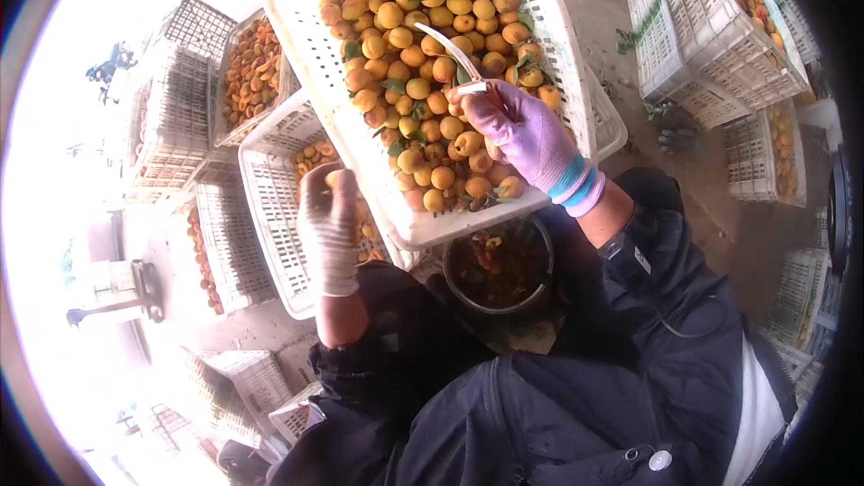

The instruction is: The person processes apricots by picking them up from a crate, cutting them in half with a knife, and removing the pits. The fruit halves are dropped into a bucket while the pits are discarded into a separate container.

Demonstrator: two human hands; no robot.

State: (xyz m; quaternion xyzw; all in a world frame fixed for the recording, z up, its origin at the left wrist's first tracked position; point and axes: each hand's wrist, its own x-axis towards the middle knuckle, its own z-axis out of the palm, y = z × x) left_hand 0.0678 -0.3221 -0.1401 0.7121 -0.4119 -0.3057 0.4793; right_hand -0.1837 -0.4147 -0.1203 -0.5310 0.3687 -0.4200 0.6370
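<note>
My right hand (522, 130), in a pink-purple glove with teal cuff bands, is closed on a curved knife (453, 49), its pale, narrow blade pointing up and left. Below it, whole apricots (416, 63) with some green leaves fill a white plastic crate (567, 45) tilted in front of me. To the left, my left hand (328, 229) wears a whitish glove. Its fingers are curled around an apricot (336, 179), which is mostly hidden. That hand is over a second white crate (274, 207), where cut apricot pieces (310, 157) lie.
Between my legs stands a round bucket (498, 306) with dark scraps and orange bits. Stacked white crates (171, 117) are on the left, one holding apricot halves (254, 72). More crates (684, 27) of fruit stand at right. A dark glove-like item (677, 137) lies on the floor.
</note>
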